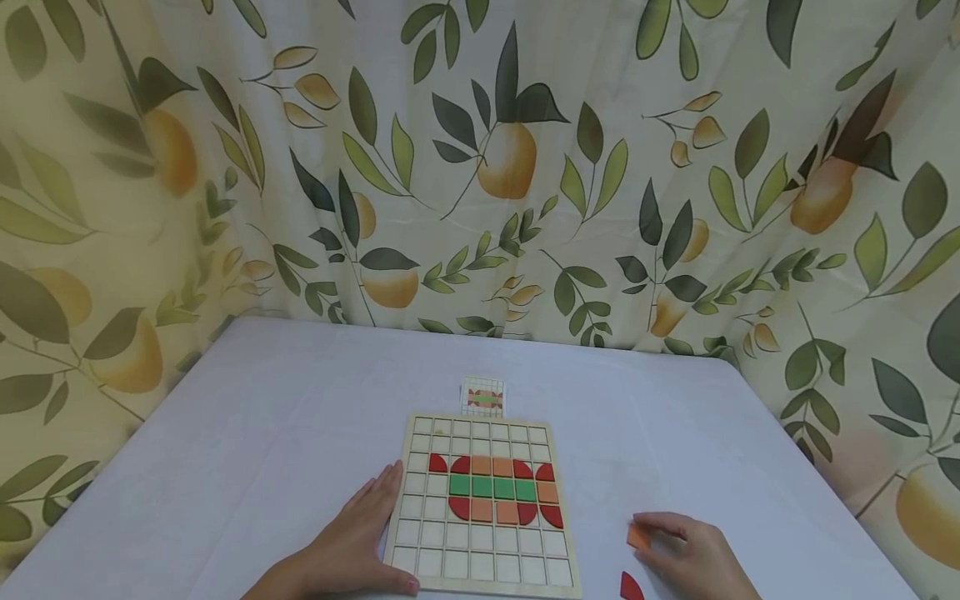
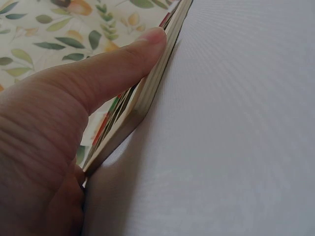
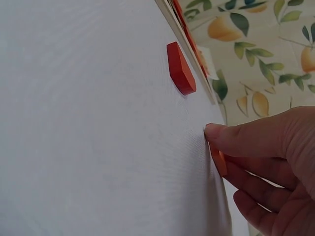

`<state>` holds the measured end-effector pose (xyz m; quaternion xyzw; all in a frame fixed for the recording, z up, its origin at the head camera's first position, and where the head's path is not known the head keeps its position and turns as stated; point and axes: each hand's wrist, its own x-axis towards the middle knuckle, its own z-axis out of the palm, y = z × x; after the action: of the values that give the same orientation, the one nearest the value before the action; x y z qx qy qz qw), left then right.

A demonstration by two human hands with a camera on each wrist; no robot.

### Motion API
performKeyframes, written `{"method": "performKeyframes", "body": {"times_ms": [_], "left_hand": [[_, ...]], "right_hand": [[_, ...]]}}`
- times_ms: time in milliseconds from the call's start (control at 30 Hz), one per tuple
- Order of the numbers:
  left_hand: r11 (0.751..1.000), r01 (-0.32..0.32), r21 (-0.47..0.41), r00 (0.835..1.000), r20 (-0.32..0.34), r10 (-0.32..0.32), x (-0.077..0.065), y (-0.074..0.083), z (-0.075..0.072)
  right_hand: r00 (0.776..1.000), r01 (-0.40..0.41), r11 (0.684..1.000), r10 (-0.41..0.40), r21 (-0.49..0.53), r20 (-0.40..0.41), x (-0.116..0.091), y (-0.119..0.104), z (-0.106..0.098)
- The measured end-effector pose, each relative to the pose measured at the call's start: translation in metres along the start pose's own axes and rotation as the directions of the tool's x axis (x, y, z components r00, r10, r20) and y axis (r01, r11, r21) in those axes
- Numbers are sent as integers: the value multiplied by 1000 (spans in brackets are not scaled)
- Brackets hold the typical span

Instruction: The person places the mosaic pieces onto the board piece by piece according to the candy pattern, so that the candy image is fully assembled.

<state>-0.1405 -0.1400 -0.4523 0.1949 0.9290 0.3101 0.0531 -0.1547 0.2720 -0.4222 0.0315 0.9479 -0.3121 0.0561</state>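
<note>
A wooden grid board [image 1: 480, 567] lies on the table with red quarter-round, orange square and green square tiles set in its cells. My left hand [image 1: 345, 533] rests at the board's near left corner, fingers extended along the left side and thumb on the near edge. In the left wrist view the thumb [image 2: 123, 64] lies against the board's rim [image 2: 147, 88]. Right of the board, my right hand [image 1: 693, 554] pinches an orange square tile [image 1: 637, 536] between thumb and fingers, just at the tabletop. Near it lies a loose red quarter-round tile [image 1: 631, 587], also visible in the right wrist view.
A small pattern card [image 1: 483, 398] with a matching coloured design lies against the board's far edge. White cloth [image 1: 225, 433] covers the table. Behind it hangs a curtain [image 1: 480, 208] printed with fruit and leaves.
</note>
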Motion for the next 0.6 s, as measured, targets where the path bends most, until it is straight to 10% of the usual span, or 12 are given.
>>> {"method": "performKeyframes", "body": {"times_ms": [600], "left_hand": [[1000, -9, -1, 1000, -9, 9, 0, 0, 1]], "right_hand": [[998, 49, 999, -49, -2, -25, -2, 0, 0]]}}
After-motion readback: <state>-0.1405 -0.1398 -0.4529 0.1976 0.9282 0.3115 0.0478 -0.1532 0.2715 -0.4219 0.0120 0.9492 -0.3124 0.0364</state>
